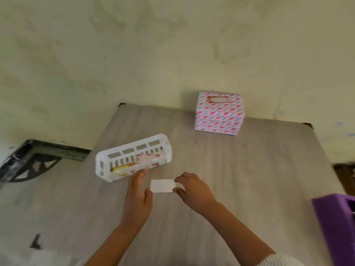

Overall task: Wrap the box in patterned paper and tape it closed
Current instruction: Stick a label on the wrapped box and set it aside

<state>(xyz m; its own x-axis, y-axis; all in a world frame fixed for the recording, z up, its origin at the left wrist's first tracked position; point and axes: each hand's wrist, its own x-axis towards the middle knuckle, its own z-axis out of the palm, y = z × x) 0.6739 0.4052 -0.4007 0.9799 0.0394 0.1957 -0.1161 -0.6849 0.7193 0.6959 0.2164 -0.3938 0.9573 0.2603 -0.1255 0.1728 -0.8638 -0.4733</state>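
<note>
one box (219, 114) at the far side looks wrapped already, while the right hand (192, 191) has its grip pinching a small white piece (162, 185) on the surface (249, 169) and the left hand (137, 196) lies flat with its grip wide, holding nothing.

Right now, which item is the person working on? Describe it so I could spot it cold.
Start at the grey wood-grain table and come to its near middle, where both hands meet. Between the left hand and right hand lies a small white box, flat and plain. Unlike the white slotted basket and the heart-patterned box, it carries no slots or print.
</note>
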